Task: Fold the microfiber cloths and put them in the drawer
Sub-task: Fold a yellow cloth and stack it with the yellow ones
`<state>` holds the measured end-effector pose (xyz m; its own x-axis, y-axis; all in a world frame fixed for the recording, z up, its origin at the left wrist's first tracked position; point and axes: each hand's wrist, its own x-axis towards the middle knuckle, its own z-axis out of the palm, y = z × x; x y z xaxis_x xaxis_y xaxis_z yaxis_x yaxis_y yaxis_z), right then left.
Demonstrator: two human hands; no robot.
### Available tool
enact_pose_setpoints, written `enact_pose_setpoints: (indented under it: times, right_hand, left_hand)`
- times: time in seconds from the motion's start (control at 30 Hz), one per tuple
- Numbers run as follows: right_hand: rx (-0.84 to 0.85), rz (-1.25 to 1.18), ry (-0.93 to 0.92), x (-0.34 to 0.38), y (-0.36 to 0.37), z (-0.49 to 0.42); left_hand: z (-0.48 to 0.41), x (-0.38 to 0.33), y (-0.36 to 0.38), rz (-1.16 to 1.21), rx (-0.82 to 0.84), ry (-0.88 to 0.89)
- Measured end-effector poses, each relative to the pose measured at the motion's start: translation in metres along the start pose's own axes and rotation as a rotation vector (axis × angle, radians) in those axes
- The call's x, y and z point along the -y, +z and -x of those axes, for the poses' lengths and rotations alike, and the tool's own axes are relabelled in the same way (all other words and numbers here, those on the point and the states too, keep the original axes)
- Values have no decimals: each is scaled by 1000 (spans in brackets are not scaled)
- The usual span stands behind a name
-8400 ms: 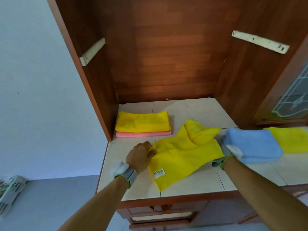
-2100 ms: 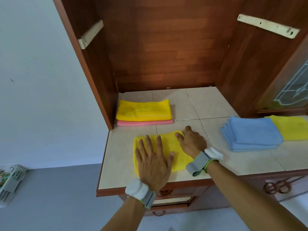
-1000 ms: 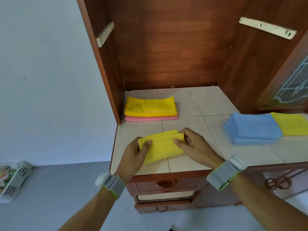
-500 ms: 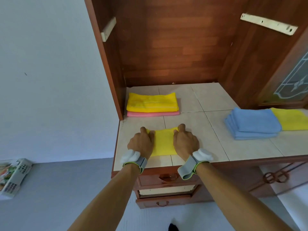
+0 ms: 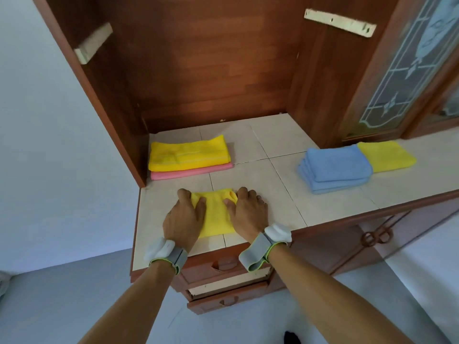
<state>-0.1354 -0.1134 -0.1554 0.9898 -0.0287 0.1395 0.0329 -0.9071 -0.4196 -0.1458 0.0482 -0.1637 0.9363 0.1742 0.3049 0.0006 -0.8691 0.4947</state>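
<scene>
A small folded yellow cloth lies on the tiled counter near its front edge. My left hand grips its left side and my right hand grips its right side, fingers curled over the edges. A folded yellow cloth rests on a folded pink cloth at the back left. Below the counter, a drawer stands slightly pulled out.
A stack of folded blue cloths and another yellow cloth lie to the right. Wooden cabinet walls enclose the counter's back and left. A glass-panelled door stands at the right. Grey floor lies below.
The yellow cloth went from spread out and crumpled to a small folded rectangle. Both hands now hold its sides near the counter's front edge.
</scene>
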Motion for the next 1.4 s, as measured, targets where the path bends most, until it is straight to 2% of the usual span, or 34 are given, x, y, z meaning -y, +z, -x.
enact_pose_setpoints:
  times: [0.1,0.17,0.37,0.47,0.57,0.67,0.8,0.87,1.0,1.1,1.2,1.3,1.4]
  right_hand:
    - [93,-336,38,-23,-31,-14]
    - [80,-447,72,-52,-61,-27]
    - [-140,-537,105,-148,-166,-58]
    - [-235,-464,121,-211,-217,-77]
    - [-262,-366,181,-275,-255,-101]
    - [-233,-274,245,-327,-275,-126]
    - [-163,-228,301,-376,-272,-153]
    - [-122,-222,333,-384,-256,-162]
    - [-76,-84,483,-394,-220,-176]
    - [-111,-24,550,-400,-203,-177]
    - [-55,-23,630,-410,-197,-179]
    - [15,-133,683,-415,-203,-184]
    - [75,-265,692,-420,-209,-186]
  left_hand:
    - [-9,-32,3,233,-31,-21]
    - [-22,-71,10,365,-19,13]
    - [-52,-193,33,701,230,70]
    - [-67,-260,57,892,466,31]
    - [-85,-322,90,935,595,44]
    - [-103,-373,127,746,575,170]
    - [-116,-423,170,202,421,275]
    - [-117,-428,182,3,413,300]
    - [-125,-430,214,-240,430,322]
    - [-129,-432,223,-314,438,285]
    - [-127,-433,225,-231,497,280]
    - [-126,-435,225,-150,577,245]
    - [-127,-434,227,-173,613,273]
